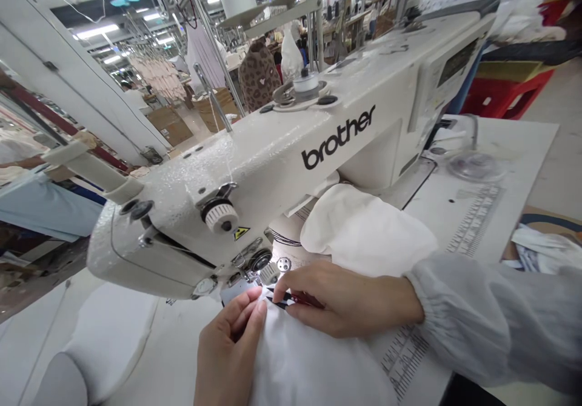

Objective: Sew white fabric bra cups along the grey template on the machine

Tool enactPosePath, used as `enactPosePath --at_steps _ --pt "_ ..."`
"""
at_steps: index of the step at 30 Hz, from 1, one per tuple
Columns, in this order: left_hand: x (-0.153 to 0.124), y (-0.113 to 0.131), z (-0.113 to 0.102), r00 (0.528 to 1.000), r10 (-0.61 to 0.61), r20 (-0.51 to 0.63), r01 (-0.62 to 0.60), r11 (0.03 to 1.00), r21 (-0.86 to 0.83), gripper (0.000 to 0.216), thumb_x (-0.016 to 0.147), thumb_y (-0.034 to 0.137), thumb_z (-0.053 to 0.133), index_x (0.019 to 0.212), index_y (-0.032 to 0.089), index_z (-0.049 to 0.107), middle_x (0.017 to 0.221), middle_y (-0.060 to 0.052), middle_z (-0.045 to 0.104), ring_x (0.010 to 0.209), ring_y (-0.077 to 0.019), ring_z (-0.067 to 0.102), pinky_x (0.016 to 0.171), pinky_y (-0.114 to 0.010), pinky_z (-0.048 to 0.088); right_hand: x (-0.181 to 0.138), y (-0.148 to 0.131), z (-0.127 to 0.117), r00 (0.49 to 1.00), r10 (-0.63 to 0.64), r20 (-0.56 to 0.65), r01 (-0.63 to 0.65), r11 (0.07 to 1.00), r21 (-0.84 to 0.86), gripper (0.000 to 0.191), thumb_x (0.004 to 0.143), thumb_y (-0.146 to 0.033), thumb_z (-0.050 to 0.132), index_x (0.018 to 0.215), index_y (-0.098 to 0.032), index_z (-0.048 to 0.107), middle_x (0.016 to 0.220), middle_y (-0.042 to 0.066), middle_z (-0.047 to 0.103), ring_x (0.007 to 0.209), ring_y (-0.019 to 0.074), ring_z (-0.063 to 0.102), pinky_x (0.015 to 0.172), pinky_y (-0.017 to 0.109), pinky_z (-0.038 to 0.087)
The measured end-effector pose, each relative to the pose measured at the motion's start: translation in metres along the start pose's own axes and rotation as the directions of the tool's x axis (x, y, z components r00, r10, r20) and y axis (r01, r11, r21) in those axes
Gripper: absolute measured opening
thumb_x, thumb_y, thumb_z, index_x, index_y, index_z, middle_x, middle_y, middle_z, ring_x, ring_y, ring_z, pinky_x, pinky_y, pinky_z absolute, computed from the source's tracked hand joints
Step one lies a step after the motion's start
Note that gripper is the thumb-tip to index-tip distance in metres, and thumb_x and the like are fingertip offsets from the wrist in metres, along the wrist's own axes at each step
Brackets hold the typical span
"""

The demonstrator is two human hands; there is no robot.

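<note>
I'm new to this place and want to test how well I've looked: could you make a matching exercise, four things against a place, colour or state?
Things:
1. Red-handled snips
2. Left hand
3. "brother" lettering
4. Warning label

Place, colour or state:
A. Black, along the side of the sewing machine
B. Held in the right hand
C. Yellow, close to the ridged dial
D. Pinching white cloth

Right pairs: 1-B, 2-D, 3-A, 4-C
</note>
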State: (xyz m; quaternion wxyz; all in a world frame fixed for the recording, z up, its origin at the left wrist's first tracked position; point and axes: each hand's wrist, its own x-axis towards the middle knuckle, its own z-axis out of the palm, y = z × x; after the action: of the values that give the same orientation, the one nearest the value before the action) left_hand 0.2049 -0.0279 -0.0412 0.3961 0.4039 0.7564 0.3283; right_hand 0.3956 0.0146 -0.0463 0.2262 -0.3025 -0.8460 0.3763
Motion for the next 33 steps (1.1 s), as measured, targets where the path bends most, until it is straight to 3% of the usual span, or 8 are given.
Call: enactPosePath --at_steps 8,17,21,27,33 --pt "0.0 0.0 0.0 1.0 -0.005 0.006 0.005 1.0 -0.023 0.044 0.061 0.046 0.072 0.094 0.018 0.074 0.09 -0.006 0.078 0.105 -0.0295 0.067 0.088 -0.035 0.052 0.0 -0.002 0.003 1.0 0.013 -0.018 -0.013 1.0 0.023 0.023 0.09 -0.014 0.05 0.109 -0.015 0.063 0.094 0.004 0.07 0.081 0.0169 0.063 0.079 0.031 0.046" --pt "0.0 -0.003 0.0 0.997 -0.01 0.077 0.012 1.0 -0.02 0.05 0.06 0.053 0.074 0.093 0.015 0.073 0.082 -0.007 0.077 0.093 -0.03 0.07 0.079 -0.033 0.053 -0.003 0.003 0.015 0.987 -0.056 -0.151 0.061 0.998 0.025 0.023 0.096 -0.018 0.043 0.108 -0.015 0.062 0.098 0.004 0.069 0.086 0.0165 0.061 0.082 0.031 0.046" --pt "-0.002 -0.003 0.002 0.994 0.007 0.107 -0.002 0.999 -0.047 0.046 0.059 0.051 0.075 0.09 0.016 0.072 0.073 -0.006 0.076 0.082 -0.0263 0.07 0.07 -0.028 0.052 0.0 0.005 0.012 0.97 -0.005 -0.242 0.009 1.0 0.014 0.022 0.096 -0.016 0.042 0.104 -0.012 0.062 0.098 0.008 0.067 0.085 0.0169 0.06 0.077 0.03 0.047" --pt "0.0 -0.004 0.0 0.998 0.011 0.069 -0.006 0.997 -0.075 0.049 0.061 0.059 0.075 0.088 0.022 0.056 0.056 0.003 0.065 0.052 -0.0122 0.052 0.051 -0.02 0.04 -0.001 0.001 0.006 0.989 -0.062 -0.131 0.062 0.998 -0.002 0.023 0.09 -0.012 0.047 0.104 -0.012 0.066 0.088 0.005 0.07 0.076 0.0155 0.062 0.074 0.029 0.046" --pt "0.001 -0.007 -0.001 0.997 0.015 0.076 -0.007 0.994 -0.108 0.05 0.062 0.058 0.074 0.09 0.022 0.055 0.049 0.006 0.056 0.051 -0.0116 0.048 0.05 -0.019 0.036 -0.002 -0.001 0.005 0.998 -0.035 -0.051 0.035 0.999 0.003 0.025 0.088 -0.011 0.049 0.104 -0.013 0.069 0.09 0.005 0.071 0.08 0.0165 0.064 0.077 0.03 0.047"
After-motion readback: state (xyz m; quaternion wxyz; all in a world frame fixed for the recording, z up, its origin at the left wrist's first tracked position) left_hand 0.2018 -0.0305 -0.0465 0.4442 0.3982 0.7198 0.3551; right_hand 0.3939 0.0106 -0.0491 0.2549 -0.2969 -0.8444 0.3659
